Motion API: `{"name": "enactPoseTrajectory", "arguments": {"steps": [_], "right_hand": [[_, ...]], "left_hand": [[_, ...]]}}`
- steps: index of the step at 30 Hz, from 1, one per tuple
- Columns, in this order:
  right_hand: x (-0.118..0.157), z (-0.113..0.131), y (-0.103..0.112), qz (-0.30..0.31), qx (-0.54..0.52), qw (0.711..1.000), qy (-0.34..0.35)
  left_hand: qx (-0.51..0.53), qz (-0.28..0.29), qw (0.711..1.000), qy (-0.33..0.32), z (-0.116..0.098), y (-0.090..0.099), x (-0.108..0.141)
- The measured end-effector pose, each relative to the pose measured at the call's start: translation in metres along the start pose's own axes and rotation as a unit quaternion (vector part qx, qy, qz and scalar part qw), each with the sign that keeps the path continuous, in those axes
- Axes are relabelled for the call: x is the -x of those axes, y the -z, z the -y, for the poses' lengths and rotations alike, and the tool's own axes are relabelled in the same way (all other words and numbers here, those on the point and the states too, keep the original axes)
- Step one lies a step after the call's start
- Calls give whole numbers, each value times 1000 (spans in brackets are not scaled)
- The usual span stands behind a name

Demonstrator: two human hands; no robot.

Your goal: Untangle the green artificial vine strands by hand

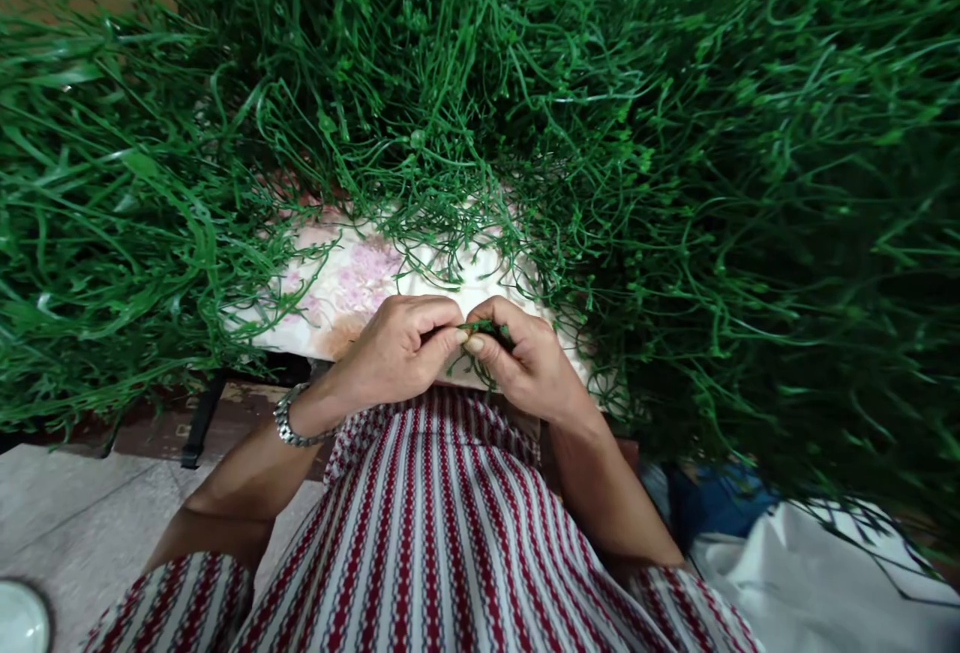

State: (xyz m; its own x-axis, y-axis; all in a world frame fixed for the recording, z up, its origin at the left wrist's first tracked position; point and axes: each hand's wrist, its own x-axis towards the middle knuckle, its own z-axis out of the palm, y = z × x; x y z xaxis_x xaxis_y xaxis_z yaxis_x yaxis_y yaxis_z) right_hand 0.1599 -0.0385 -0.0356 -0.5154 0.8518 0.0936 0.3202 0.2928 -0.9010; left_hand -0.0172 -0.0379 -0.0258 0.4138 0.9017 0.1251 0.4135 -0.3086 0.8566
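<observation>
My left hand (409, 348) and my right hand (521, 358) meet at the front edge of a flower-patterned cloth (322, 283). Thumbs and fingertips of both pinch a few thin green plastic-looking stems (480, 327), whose ends hang below the fingers. A silver-coloured watch band circles my left wrist. Beyond the hands, loose stems lie scattered on the cloth. Large heaps of similar green stems (450, 83) surround it at the back, left and right. The exact join between my fingertips is partly hidden.
Stems from the right heap (787, 233) hang over a white sheet or bag (817, 583) and something blue. Brown wood with a black strap (201, 423) shows at the table's near left edge. On the pale tiled floor, a round white object (21, 618) sits at the lower left.
</observation>
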Motion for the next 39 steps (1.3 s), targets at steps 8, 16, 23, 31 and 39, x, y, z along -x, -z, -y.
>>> {"name": "enactPoseTrajectory", "arguments": {"steps": [8, 16, 23, 31, 39], "right_hand": [[-1, 3, -3, -52, 71, 995, 38], [-6, 3, -11, -103, 137, 979, 113], [-10, -1, -14, -112, -32, 985, 127], [-10, 3, -22, -149, -87, 978, 116], [-21, 11, -20, -240, 106, 961, 91]], "left_hand": [[79, -37, 996, 19, 4, -1, 1], [41, -124, 991, 2, 2, -11, 2], [313, -164, 933, 70, 13, -26, 6], [399, -234, 886, 38, -2, -32, 0], [417, -265, 863, 106, -7, -30, -29]]}}
